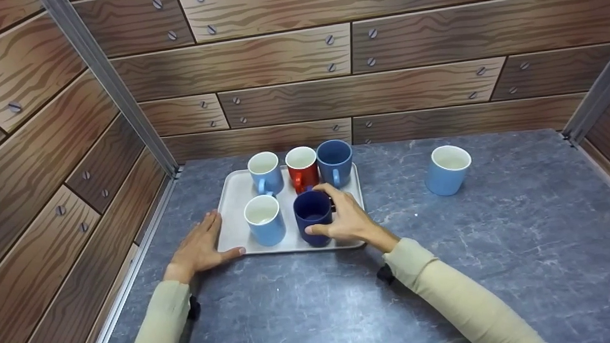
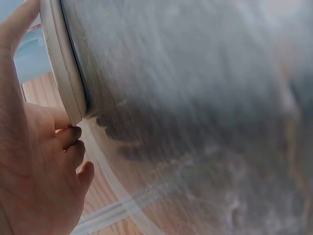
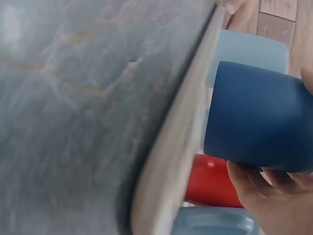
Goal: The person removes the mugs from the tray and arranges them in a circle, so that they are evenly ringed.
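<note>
My right hand (image 1: pixel 347 218) grips a dark blue mug (image 1: pixel 312 217) from its right side, thumb near the front and fingers behind. The mug stands over the front right of a white tray (image 1: pixel 230 209); in the right wrist view its blue wall (image 3: pixel 259 117) shows with fingers along its side. My left hand (image 1: pixel 201 246) touches the tray's front left corner, fingers along the left edge and thumb at the front edge. Left of the dark mug is a light blue mug (image 1: pixel 266 226). Behind stand another light blue mug (image 1: pixel 266 173), a red mug (image 1: pixel 303 169) and a medium blue mug (image 1: pixel 335 163).
A lone light blue mug (image 1: pixel 447 174) stands on the grey marbled table (image 1: pixel 490 246), to the right of the tray. Wood-patterned walls (image 1: pixel 282 106) close off the back and sides, joined by metal corner strips.
</note>
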`<state>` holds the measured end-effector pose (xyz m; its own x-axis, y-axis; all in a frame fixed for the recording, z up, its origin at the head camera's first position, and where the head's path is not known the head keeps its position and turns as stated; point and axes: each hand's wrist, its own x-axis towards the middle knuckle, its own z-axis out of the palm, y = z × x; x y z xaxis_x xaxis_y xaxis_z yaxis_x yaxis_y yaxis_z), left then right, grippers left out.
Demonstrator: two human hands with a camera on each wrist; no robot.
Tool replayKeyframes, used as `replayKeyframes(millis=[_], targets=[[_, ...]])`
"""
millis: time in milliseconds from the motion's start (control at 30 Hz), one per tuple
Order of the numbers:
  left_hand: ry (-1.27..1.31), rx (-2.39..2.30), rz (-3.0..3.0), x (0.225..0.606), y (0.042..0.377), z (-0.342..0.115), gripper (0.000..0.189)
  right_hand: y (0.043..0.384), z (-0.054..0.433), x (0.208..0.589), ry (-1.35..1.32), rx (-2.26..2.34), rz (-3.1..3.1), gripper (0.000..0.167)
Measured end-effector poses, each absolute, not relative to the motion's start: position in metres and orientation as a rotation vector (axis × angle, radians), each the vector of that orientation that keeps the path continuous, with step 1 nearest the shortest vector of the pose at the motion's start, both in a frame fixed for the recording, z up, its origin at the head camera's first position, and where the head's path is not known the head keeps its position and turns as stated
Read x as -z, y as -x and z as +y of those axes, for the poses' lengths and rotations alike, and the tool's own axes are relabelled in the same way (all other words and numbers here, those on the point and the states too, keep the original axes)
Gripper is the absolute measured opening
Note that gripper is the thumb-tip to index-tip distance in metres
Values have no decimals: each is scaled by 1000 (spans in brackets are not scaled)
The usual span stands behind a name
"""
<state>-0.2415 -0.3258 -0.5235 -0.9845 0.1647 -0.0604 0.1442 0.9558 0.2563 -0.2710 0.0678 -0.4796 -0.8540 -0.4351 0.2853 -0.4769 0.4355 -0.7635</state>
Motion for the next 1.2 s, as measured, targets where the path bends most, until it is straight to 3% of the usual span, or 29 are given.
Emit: replayKeyframes(millis=[433, 1200], targets=[[-234, -389, 3024, 524, 241, -328, 131, 250, 118, 458, -867, -1474, -2554, 83], [-239, -429, 3011, 524, 240, -326, 130, 223, 236, 473, -651, -1323, -2515, 81]])
